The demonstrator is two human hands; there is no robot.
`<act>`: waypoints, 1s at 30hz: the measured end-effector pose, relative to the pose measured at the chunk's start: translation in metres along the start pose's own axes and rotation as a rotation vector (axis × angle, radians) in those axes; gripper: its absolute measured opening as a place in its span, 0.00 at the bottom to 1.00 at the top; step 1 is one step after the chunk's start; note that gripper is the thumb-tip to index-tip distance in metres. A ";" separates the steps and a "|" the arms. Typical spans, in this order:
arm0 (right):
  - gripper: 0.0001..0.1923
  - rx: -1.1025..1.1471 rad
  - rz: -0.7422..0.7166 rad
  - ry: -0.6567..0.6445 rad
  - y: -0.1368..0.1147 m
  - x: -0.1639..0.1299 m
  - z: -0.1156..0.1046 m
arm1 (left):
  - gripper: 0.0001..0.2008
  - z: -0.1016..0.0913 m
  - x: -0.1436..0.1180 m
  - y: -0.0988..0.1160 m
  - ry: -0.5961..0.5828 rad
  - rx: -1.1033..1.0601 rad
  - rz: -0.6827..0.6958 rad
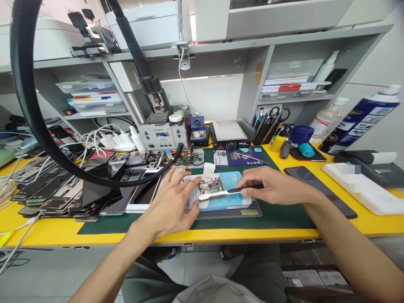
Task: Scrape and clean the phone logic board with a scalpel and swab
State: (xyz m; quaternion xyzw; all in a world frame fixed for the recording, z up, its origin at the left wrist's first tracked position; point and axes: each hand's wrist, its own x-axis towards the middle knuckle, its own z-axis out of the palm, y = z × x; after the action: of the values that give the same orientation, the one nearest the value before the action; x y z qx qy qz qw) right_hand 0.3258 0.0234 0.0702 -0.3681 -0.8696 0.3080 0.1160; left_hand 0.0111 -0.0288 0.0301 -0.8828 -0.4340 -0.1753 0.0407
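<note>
My right hand [274, 185] pinches the dark handle of a toothbrush [221, 193] with a white neck and head. The brush head points left, over the lower left edge of a small phone circuit board [210, 184]. Whether its bristles touch the board I cannot tell. That board lies on a flat blue-and-white packet [232, 180], beneath which a grey perforated plate [227, 214] shows. Fingers apart, my left hand [173, 204] rests at the packet's left end, with its fingertips close to the board's left side. A bit of white tissue [208, 169] lies behind the board.
A thick black hose [78, 174] loops across the left side from the hot-air station [162, 135]. Stacked phones and phone parts [63, 193] crowd the left. At right lie a dark phone [318, 189], a white box [362, 189] and a spray can [360, 120]. A green mat [284, 219] covers the middle.
</note>
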 end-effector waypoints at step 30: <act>0.19 -0.029 0.069 0.019 0.013 -0.008 -0.015 | 0.28 0.005 0.014 0.006 0.032 0.064 0.038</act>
State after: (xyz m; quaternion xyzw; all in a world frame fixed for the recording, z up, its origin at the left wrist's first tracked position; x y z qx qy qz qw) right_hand 0.3451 0.0314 0.0735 -0.4024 -0.8597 0.2956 0.1080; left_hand 0.0251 -0.0216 0.0307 -0.8862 -0.4218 -0.1746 0.0791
